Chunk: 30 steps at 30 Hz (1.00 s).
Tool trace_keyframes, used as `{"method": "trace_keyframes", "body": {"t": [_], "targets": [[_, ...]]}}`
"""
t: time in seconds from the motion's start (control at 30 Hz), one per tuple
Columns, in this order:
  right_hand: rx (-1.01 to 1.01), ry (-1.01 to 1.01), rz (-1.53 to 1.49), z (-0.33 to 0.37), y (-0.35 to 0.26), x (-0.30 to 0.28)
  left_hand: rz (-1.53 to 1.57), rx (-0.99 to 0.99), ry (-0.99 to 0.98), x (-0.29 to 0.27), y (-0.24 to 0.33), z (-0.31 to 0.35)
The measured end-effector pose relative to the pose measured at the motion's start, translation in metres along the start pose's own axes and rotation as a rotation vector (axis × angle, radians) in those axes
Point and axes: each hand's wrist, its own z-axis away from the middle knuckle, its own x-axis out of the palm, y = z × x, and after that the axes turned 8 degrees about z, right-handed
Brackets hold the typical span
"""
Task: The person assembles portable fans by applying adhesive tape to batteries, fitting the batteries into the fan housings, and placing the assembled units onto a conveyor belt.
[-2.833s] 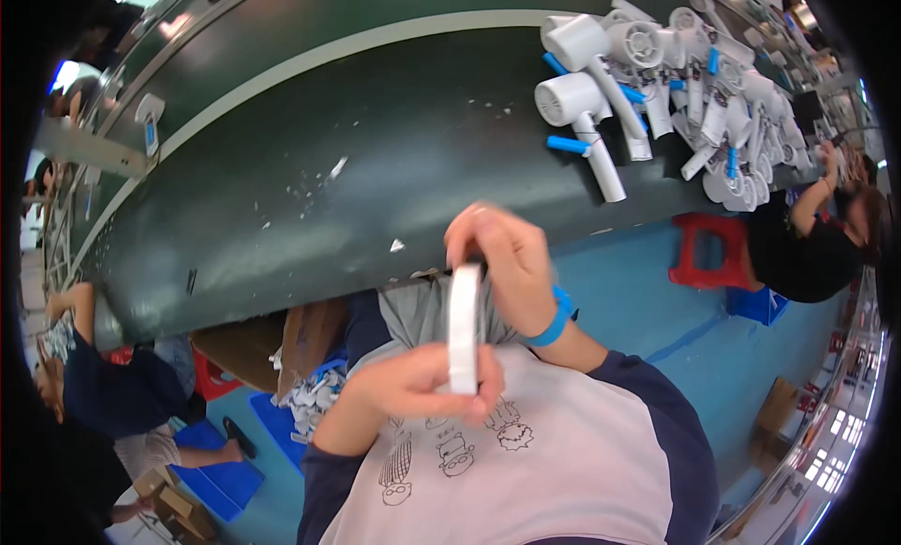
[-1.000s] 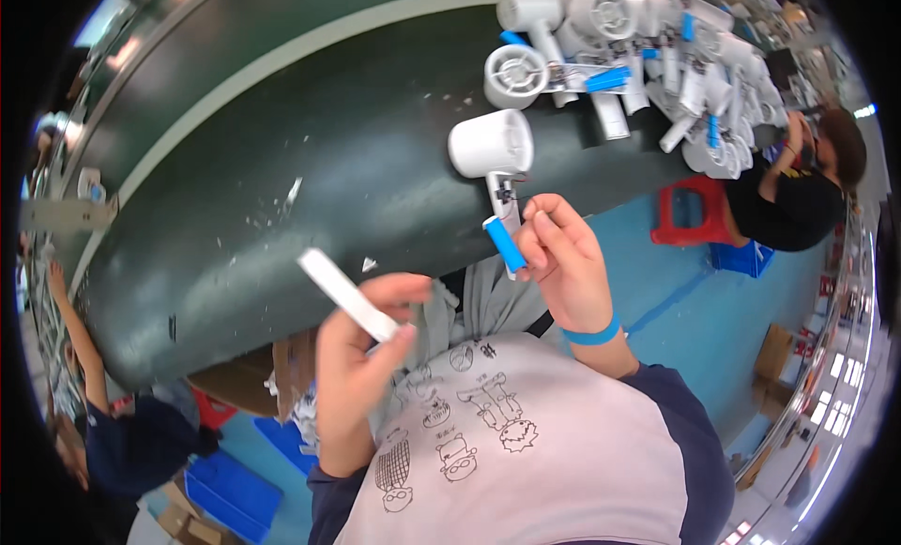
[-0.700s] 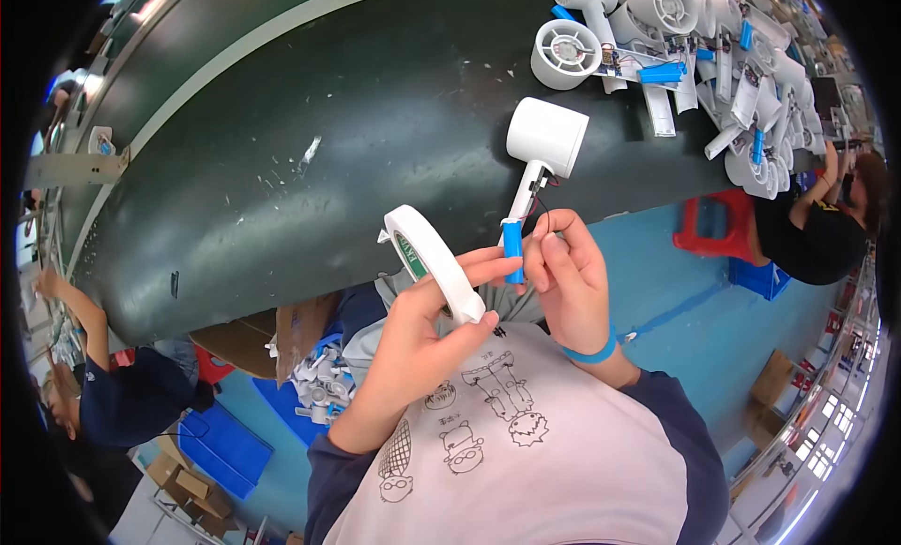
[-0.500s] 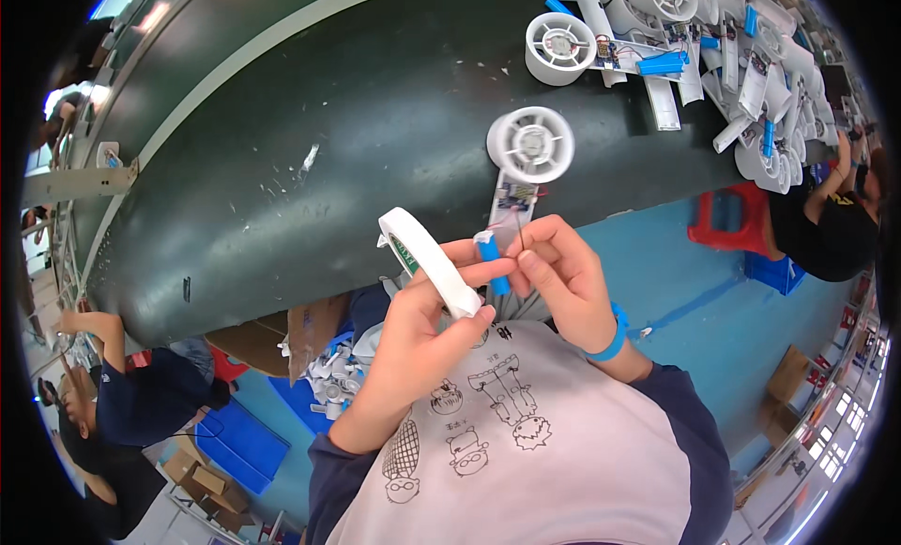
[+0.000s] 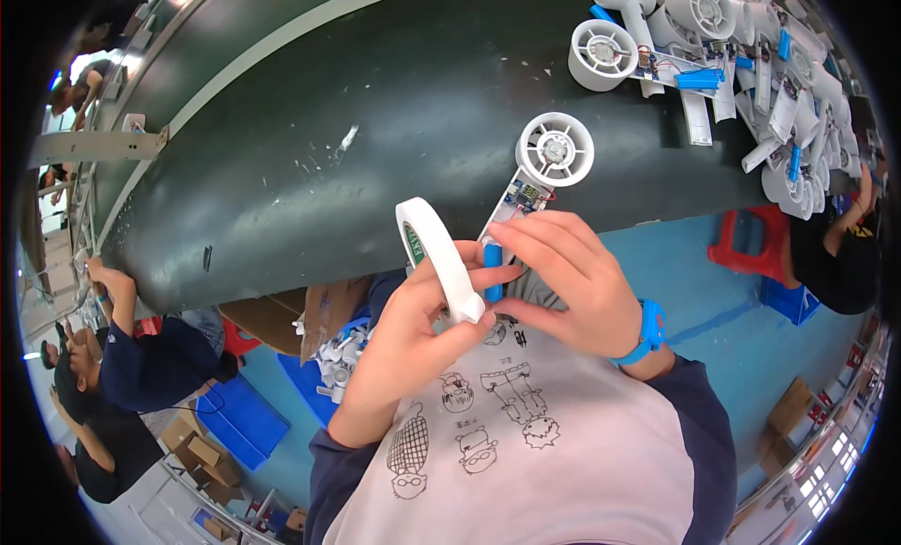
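Note:
My left hand [image 5: 405,331] is closed around a roll of white tape [image 5: 439,254], which stands on edge between thumb and fingers. Its fingertips also reach to a blue cylindrical battery [image 5: 493,271]. My right hand [image 5: 580,287] is closed on the battery, with fingertips at its upper end and the thumb near its lower end. Just beyond my fingers lies a white handheld fan [image 5: 556,149] on the table, its handle pointing toward me. The handle is open and shows a small circuit board [image 5: 526,195] with thin wires. My hands partly hide the handle's near end.
The dark green table [image 5: 282,198] carries a pile of similar white fans [image 5: 699,15] at the far right. A red stool [image 5: 751,240] stands beyond the right edge. At lower left are a bin of white parts [image 5: 340,362] and a blue crate [image 5: 239,421]. Other people sit at both sides.
My right hand has gone from pinching a thin wire above the battery to gripping the battery. The battery now stands more upright near the handle. The whole view has shifted slightly.

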Motion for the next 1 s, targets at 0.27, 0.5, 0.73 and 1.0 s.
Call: {"method": "trace_keyframes", "body": {"t": [0.27,0.5,0.73,1.0], "targets": [[0.247,0.034,-0.531,0.014,0.010,-0.002,0.332,-0.133,-0.147,-0.014,0.006,0.004],[0.322,0.045,-0.902,0.014,0.010,0.006,0.362,-0.354,-0.439,0.000,-0.001,0.006],[0.300,0.011,-0.905,0.022,0.011,0.014,0.309,-0.254,-0.421,0.008,-0.009,0.000],[0.183,-0.150,-0.757,0.008,0.015,-0.002,-0.219,-0.248,-0.443,0.006,0.009,-0.002]]}}
